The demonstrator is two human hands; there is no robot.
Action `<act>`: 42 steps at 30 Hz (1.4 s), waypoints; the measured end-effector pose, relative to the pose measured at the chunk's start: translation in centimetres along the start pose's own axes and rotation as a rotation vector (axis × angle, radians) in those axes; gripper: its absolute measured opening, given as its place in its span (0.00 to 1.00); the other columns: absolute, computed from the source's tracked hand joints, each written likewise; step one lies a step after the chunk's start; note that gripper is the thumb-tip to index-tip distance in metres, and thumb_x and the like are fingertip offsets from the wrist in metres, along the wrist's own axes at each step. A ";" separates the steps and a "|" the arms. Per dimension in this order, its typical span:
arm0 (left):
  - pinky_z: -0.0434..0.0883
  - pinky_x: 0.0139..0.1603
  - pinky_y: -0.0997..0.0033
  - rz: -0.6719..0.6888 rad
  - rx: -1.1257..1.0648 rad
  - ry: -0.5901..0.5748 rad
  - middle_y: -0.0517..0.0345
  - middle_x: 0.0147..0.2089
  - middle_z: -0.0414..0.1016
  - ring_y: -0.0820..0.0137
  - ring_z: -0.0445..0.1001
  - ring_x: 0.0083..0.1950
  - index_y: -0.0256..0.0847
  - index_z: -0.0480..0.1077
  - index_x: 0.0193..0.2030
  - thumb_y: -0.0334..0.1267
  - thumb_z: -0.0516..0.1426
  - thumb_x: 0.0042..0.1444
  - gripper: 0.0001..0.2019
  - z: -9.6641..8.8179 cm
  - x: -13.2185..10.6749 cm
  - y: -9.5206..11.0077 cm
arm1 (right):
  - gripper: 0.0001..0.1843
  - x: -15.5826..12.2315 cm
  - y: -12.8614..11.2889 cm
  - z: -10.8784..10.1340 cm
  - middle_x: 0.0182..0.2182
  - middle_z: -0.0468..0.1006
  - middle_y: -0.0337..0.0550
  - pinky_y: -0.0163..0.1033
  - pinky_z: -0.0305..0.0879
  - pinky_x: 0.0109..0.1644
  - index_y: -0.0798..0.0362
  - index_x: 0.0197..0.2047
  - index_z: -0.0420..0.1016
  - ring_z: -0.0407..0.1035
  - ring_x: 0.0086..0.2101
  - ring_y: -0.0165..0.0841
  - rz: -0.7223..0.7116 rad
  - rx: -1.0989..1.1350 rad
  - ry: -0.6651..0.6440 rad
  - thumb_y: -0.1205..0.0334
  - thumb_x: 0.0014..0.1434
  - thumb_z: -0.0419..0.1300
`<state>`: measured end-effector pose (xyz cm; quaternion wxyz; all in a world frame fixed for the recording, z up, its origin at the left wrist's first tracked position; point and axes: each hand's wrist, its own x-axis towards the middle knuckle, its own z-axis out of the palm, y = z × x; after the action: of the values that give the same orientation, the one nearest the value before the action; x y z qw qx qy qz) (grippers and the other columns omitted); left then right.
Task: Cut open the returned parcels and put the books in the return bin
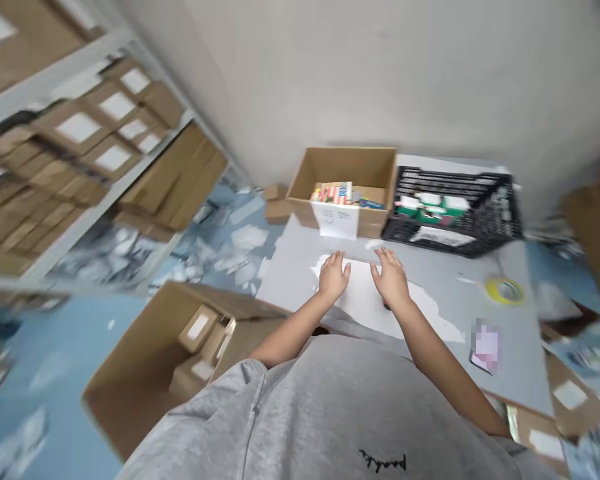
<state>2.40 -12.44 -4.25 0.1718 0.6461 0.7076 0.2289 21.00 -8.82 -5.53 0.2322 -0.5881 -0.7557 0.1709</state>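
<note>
My left hand (pixel 334 277) and my right hand (pixel 392 279) are side by side over a white sheet (pixel 363 293) on the grey table (pixel 433 267). The fingers of both are stretched out, with nothing between them. Whether the palms touch the sheet or hover just above it, I cannot tell. Beyond them stands an open cardboard box (pixel 347 160) with colourful small packs (pixel 333 193) inside and a white paper (pixel 339 221) on its front. To its right, a black plastic crate (pixel 495 207) holds green and white boxes (pixel 433 205).
A yellow tape roll (pixel 494 289) and a partly blurred-out pinkish item (pixel 486 347) lie on the table's right. A large open carton (pixel 130 373) with small boxes stands left of me. Shelves (pixel 125 170) with cartons line the left; papers litter the blue floor (pixel 70 340).
</note>
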 end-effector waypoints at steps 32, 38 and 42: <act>0.64 0.71 0.56 -1.465 -0.011 0.304 0.37 0.76 0.60 0.53 0.60 0.76 0.37 0.54 0.76 0.44 0.56 0.66 0.34 -24.2 -48.5 -52.6 | 0.34 -19.6 -52.2 40.6 0.70 0.64 0.58 0.55 0.59 0.71 0.55 0.73 0.63 0.60 0.68 0.47 -0.954 0.064 -0.800 0.61 0.64 0.57; 0.59 0.75 0.55 -1.724 -0.154 0.270 0.34 0.80 0.48 0.53 0.52 0.80 0.37 0.49 0.78 0.48 0.61 0.61 0.43 -21.4 -50.6 -60.8 | 0.39 -19.8 -57.9 51.9 0.73 0.58 0.61 0.56 0.58 0.71 0.56 0.74 0.59 0.53 0.71 0.49 -1.103 -0.141 -0.947 0.61 0.62 0.61; 0.55 0.77 0.52 -1.871 -0.277 0.234 0.32 0.82 0.40 0.52 0.45 0.82 0.37 0.44 0.79 0.53 0.62 0.58 0.50 -17.6 -51.0 -68.6 | 0.45 -21.3 -61.8 62.2 0.75 0.54 0.61 0.58 0.54 0.72 0.56 0.76 0.56 0.48 0.73 0.53 -1.196 -0.250 -1.028 0.62 0.59 0.65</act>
<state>-59.01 -69.01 -29.70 0.2885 -0.2353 0.9169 0.1438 -59.05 -43.93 -27.72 -0.1606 0.0478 -0.9691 0.1812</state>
